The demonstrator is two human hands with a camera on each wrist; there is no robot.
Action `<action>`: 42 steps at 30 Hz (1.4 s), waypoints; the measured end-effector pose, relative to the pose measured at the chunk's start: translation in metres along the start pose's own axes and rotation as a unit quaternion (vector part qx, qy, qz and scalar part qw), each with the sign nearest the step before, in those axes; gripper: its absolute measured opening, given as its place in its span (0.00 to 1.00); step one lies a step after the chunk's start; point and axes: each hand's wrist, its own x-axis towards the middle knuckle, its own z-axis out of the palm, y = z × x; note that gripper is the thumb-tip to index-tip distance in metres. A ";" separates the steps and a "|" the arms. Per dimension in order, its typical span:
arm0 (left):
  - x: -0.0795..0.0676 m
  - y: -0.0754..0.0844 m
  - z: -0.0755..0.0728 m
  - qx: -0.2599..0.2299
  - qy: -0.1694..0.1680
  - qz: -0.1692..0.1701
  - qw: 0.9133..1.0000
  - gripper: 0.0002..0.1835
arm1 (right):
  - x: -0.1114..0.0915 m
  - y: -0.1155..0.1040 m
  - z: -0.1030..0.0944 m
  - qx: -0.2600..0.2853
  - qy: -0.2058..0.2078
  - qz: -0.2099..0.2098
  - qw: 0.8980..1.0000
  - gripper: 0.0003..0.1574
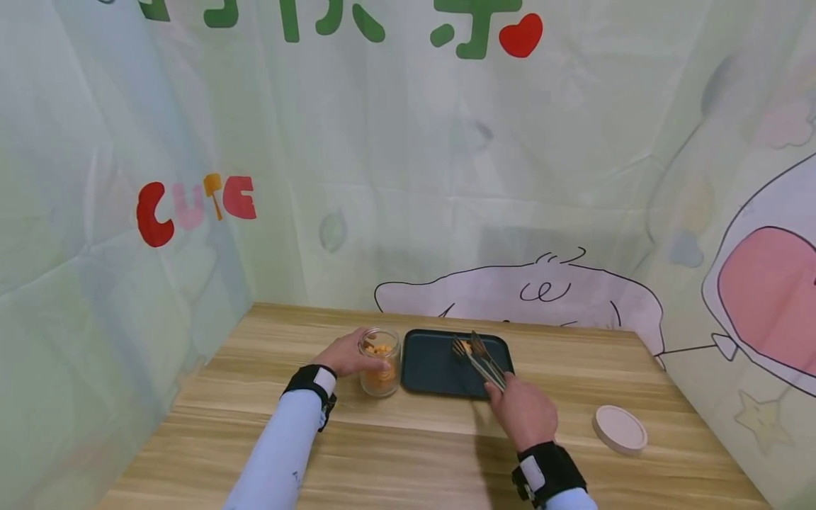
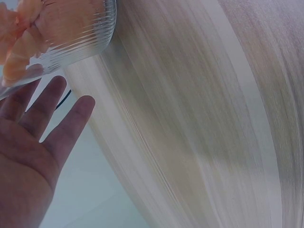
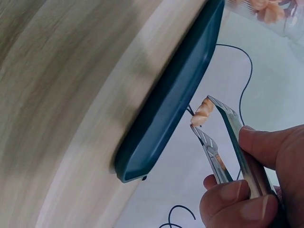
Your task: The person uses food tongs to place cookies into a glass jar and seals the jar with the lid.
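A ribbed glass jar (image 1: 380,386) with small orange twisted pieces (image 2: 23,42) inside stands left of the tray. My left hand (image 1: 347,356) holds it from the left, thumb across its front; in the left wrist view several fingers extend beside its wall. Metal tongs (image 1: 487,368) are gripped in my right hand (image 1: 524,413), thumb on one arm and fingers round the other. Between the tong tips is one orange piece (image 3: 203,112), held over the right part of the dark green tray (image 1: 433,365).
A round pale lid (image 1: 620,428) lies on the wooden table (image 1: 408,453) to the right of my right hand. Printed cloth (image 1: 408,177) hangs behind the table and along both sides.
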 end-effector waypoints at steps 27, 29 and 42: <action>0.004 -0.003 0.001 -0.012 -0.001 -0.012 1.000 0.48 | -0.017 -0.049 -0.048 0.043 0.054 -0.082 0.994 0.28; 0.004 -0.003 0.001 -0.015 -0.001 -0.014 1.000 0.49 | -0.018 -0.053 -0.050 0.046 0.056 -0.087 0.994 0.28; 0.004 -0.004 0.001 -0.018 0.001 -0.011 1.000 0.49 | -0.031 -0.079 -0.060 0.040 0.063 -0.133 0.988 0.31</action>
